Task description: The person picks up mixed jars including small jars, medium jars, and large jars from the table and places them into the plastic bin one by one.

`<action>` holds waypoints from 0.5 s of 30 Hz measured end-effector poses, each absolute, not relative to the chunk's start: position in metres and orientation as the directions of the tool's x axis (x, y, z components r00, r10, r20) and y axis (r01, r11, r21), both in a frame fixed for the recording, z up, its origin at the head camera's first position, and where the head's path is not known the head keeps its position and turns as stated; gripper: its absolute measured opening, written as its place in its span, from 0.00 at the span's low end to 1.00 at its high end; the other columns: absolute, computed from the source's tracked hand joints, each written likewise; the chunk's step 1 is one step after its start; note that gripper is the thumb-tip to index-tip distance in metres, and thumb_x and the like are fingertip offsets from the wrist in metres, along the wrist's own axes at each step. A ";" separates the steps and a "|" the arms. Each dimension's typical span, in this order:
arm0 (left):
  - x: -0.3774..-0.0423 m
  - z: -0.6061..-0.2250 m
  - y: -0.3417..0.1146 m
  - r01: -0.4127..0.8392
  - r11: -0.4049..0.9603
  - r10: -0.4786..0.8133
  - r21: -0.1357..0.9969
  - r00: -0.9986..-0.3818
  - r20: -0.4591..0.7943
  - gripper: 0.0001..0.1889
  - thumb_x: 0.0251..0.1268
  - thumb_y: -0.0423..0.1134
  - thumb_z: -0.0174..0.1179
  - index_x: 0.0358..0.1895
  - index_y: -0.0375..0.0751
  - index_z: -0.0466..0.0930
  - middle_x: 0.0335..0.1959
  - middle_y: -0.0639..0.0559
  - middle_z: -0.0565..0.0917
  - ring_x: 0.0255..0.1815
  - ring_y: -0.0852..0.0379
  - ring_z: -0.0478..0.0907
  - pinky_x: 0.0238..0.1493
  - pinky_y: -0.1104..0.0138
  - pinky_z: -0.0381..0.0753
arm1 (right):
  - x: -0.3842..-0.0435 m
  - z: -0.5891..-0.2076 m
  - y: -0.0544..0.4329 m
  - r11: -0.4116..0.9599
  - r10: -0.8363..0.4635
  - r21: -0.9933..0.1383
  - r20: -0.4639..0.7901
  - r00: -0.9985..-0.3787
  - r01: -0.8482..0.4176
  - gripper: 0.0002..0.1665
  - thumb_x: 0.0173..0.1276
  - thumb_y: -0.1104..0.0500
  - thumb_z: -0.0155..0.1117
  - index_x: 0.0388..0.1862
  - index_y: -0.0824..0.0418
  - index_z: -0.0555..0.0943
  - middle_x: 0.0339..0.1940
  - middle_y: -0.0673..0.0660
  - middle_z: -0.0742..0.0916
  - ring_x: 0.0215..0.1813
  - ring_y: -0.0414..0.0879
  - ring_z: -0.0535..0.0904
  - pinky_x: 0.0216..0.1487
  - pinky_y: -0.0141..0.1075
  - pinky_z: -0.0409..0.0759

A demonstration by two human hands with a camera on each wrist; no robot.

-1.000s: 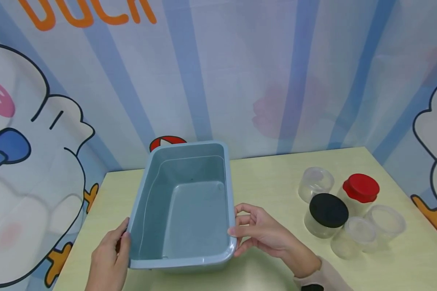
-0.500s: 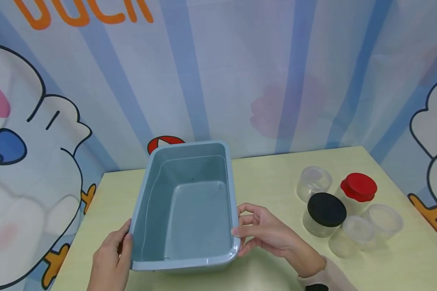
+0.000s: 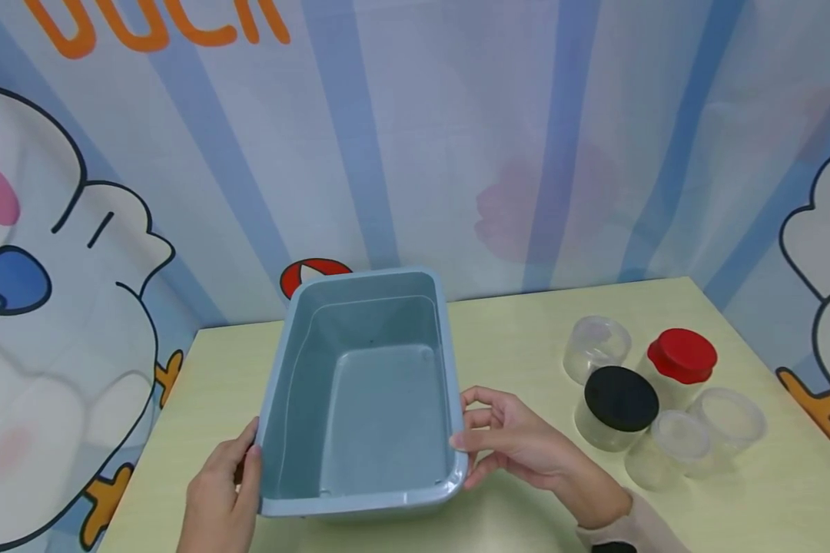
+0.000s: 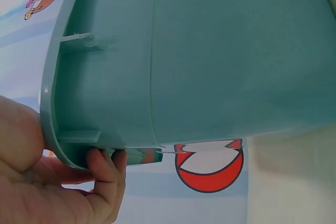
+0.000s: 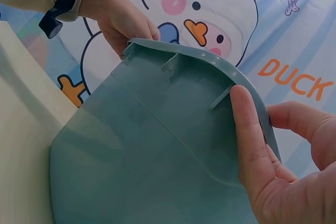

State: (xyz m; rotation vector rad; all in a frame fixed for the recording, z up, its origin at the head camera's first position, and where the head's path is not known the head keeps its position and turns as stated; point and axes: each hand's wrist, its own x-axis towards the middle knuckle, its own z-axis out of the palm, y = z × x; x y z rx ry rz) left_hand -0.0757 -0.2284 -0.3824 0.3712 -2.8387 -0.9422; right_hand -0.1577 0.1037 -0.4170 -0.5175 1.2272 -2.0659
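Note:
A blue-grey plastic basin (image 3: 380, 415), rectangular with a rolled rim, sits left of the table's middle with nothing in it. My left hand (image 3: 224, 488) grips its rim at the near left corner; in the left wrist view the fingers (image 4: 107, 182) curl under the lip. On the opposite long side my right hand (image 3: 515, 442) pinches the rim near the front, thumb on top and the other fingers beneath. Seen from the right wrist, the basin's outer wall (image 5: 142, 129) slopes down under the ribbed rim, and a finger (image 5: 247, 124) presses up under the lip.
On the table's right (image 3: 768, 507) stands a cluster of clear jars: one with a black lid (image 3: 621, 398), one with a red lid (image 3: 683, 355), and others with clear tops, such as the rear jar (image 3: 597, 349). A printed cloth backdrop (image 3: 443, 153) hangs right behind the table.
Both hands have shifted the basin slightly to the right, keeping their grip on its rim. The jars stay where they were; the head view has turned a little.

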 end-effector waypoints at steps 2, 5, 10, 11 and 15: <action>-0.075 -0.383 -0.227 -0.184 0.776 -0.268 0.604 -0.962 0.051 0.22 0.80 0.36 0.46 0.69 0.25 0.68 0.49 0.35 0.80 0.42 0.48 0.79 0.38 0.61 0.82 | -0.158 -0.417 0.105 -0.330 -0.719 -0.880 0.000 -0.695 0.342 0.14 0.66 0.73 0.63 0.48 0.64 0.71 0.37 0.59 0.87 0.31 0.48 0.86 0.30 0.42 0.87; -0.076 -0.384 -0.225 -0.188 0.771 -0.268 0.609 -0.962 0.043 0.23 0.80 0.36 0.46 0.69 0.25 0.67 0.50 0.35 0.79 0.43 0.47 0.80 0.39 0.59 0.83 | -0.157 -0.416 0.107 -0.330 -0.721 -0.880 0.002 -0.692 0.341 0.14 0.67 0.73 0.62 0.48 0.64 0.71 0.37 0.59 0.87 0.31 0.48 0.86 0.31 0.42 0.87; -0.077 -0.383 -0.221 -0.222 0.754 -0.281 0.618 -0.960 -0.002 0.24 0.81 0.37 0.45 0.71 0.26 0.64 0.52 0.34 0.79 0.46 0.46 0.80 0.45 0.55 0.84 | -0.157 -0.416 0.111 -0.322 -0.720 -0.883 -0.007 -0.694 0.343 0.14 0.67 0.73 0.62 0.48 0.64 0.71 0.37 0.58 0.87 0.30 0.47 0.86 0.31 0.42 0.87; -0.077 -0.383 -0.221 -0.231 0.751 -0.284 0.619 -0.959 -0.012 0.24 0.81 0.37 0.45 0.72 0.26 0.64 0.52 0.34 0.78 0.47 0.45 0.80 0.47 0.54 0.84 | -0.157 -0.415 0.112 -0.319 -0.718 -0.883 -0.011 -0.696 0.343 0.14 0.67 0.73 0.62 0.48 0.63 0.71 0.37 0.58 0.87 0.30 0.47 0.86 0.31 0.42 0.87; -0.077 -0.383 -0.218 -0.237 0.738 -0.286 0.632 -0.958 -0.024 0.24 0.81 0.37 0.45 0.72 0.26 0.63 0.53 0.33 0.78 0.51 0.42 0.80 0.51 0.51 0.82 | -0.158 -0.416 0.115 -0.319 -0.719 -0.885 -0.008 -0.695 0.340 0.14 0.68 0.73 0.61 0.48 0.63 0.71 0.37 0.58 0.87 0.30 0.47 0.86 0.31 0.42 0.87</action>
